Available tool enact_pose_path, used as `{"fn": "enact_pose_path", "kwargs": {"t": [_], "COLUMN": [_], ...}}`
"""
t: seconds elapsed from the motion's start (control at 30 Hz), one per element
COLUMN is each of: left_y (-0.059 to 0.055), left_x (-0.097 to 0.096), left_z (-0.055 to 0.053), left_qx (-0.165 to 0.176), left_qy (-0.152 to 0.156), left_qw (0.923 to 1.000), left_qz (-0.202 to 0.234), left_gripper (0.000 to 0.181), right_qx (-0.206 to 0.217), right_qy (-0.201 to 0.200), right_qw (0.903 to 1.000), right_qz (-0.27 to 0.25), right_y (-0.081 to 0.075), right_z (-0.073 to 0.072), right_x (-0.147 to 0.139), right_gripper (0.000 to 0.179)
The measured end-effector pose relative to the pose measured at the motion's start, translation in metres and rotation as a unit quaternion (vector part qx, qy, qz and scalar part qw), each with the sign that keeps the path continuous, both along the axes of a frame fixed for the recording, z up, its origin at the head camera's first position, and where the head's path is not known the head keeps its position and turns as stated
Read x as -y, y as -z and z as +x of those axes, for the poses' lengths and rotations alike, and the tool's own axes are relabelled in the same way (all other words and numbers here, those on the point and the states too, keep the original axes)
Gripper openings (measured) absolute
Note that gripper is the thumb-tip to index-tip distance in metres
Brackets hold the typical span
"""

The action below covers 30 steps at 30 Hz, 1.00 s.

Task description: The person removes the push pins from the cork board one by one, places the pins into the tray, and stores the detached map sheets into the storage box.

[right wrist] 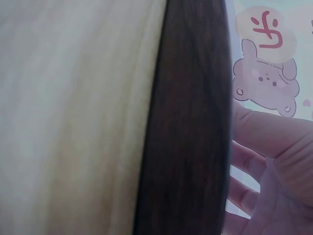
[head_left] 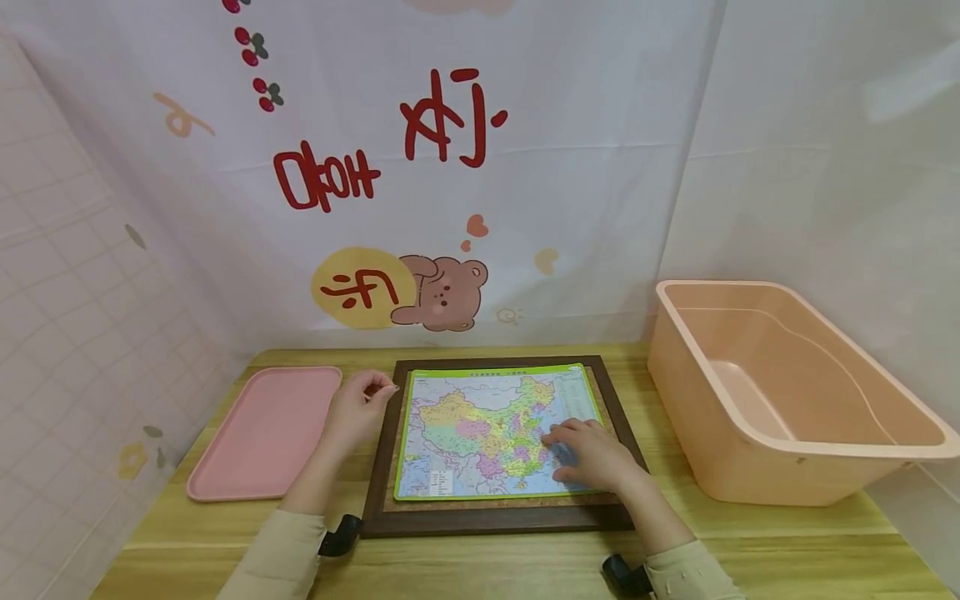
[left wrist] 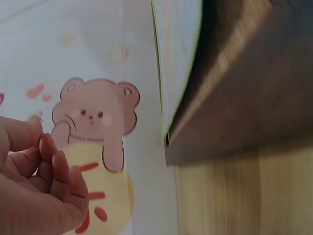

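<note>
Beige sleeves edge my view; the map lies on a framed board, long axis left-to-right, just right of the left hand — fingers pinching a tiny item — while the right hand, nearer, spreads loosely over it, apparently empty.

The head view looks forward and down from above the table's near side, far enough back to take in both hands, the pink tray at left and the peach tub at right. The left-wrist view sits close behind the left hand, rolled sideways, facing the far backdrop. The right-wrist view, rolled the opposite way, looks from close by across the dark frame past the right hand. The wrist views share the frame and the printed bear.
</note>
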<state>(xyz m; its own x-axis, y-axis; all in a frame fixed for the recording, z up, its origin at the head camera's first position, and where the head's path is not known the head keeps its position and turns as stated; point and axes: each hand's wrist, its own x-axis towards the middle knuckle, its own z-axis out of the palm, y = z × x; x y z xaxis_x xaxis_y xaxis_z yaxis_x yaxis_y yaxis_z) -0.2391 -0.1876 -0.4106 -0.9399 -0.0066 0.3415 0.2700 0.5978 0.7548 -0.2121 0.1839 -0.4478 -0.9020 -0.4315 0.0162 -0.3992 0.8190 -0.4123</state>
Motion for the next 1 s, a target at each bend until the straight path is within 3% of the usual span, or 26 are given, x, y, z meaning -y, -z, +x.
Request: {"fn": "enact_pose_path", "kwargs": {"t": [0.33, 0.53, 0.77, 1.0], "left_y": [0.005, 0.004, 0.009, 0.015], "left_x": [0.035, 0.051, 0.071, 0.087], "left_z": [0.004, 0.010, 0.014, 0.017], "left_qx": [0.010, 0.034, -0.008, -0.003], "left_qy": [-0.039, -0.066, -0.083, -0.094], "left_qw": [0.9989, 0.9971, 0.9948, 0.9931], "left_qz": [-0.026, -0.016, -0.059, -0.069], "left_gripper": [0.008, 0.010, 0.009, 0.010], "right_qx": [0.008, 0.004, 0.003, 0.004], "right_qy": [0.004, 0.003, 0.003, 0.003], "right_qw": [1.0000, 1.0000, 1.0000, 1.0000], "right_qz": [0.003, 0.003, 0.002, 0.000], "right_y": [0.000, -0.001, -0.002, -0.002], "right_z": [0.001, 0.001, 0.001, 0.002], "right_x": [0.000, 0.000, 0.000, 0.000], "right_gripper": [0.048, 0.048, 0.048, 0.046]}}
